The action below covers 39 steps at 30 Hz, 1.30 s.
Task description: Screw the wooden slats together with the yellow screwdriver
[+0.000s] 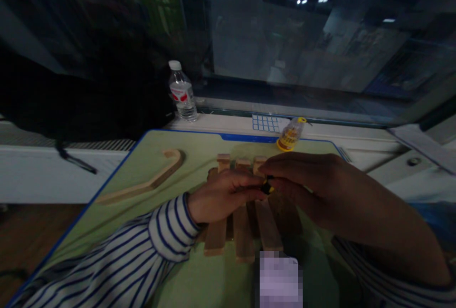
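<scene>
My left hand [223, 196] and my right hand [306, 179] meet over a wooden slatted piece [244, 232] lying on the green mat [117, 232]. Both hands pinch a small black and yellow object [267, 187] between their fingertips; I cannot make out what it is. The slats run toward me, and their far ends [235, 161] show beyond my fingers. My left sleeve is white with blue stripes.
A curved wooden piece [153, 179] lies on the mat to the left. A small yellow-based glue bottle [291, 134] stands at the mat's far edge. A water bottle [182, 91] stands on the white ledge by the window. A blurred patch [280, 279] sits near me.
</scene>
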Each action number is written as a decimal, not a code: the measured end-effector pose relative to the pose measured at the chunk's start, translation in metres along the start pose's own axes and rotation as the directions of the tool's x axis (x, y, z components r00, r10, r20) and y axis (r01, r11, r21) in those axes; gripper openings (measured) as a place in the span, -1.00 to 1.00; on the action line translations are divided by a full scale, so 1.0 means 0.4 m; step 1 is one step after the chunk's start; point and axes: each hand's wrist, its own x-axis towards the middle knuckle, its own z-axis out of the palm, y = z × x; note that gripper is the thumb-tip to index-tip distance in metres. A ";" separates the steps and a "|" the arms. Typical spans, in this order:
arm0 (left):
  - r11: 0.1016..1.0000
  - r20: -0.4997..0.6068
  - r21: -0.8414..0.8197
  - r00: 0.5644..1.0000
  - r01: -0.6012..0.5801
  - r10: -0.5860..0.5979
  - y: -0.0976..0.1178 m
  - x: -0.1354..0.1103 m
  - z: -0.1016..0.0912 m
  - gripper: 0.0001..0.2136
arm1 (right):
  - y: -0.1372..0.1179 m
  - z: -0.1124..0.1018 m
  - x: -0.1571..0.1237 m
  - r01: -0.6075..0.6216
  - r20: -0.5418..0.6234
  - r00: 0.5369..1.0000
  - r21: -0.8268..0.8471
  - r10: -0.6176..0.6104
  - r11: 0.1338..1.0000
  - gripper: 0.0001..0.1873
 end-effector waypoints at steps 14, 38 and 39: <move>0.991 0.043 -0.125 0.998 -0.048 0.054 0.007 0.004 0.001 -0.81 | -0.006 -0.005 -0.002 -0.054 0.044 0.997 -0.044 0.056 0.998 -0.63; 0.996 -0.132 -0.084 0.991 0.025 -0.036 0.008 -0.005 0.012 -0.89 | -0.008 -0.010 -0.002 -0.042 0.043 0.998 0.011 0.042 0.999 -0.73; 0.996 -0.114 -0.085 0.993 0.026 -0.035 0.008 -0.004 0.012 -0.90 | -0.006 -0.009 -0.002 -0.045 0.034 0.998 0.000 0.045 0.999 -0.74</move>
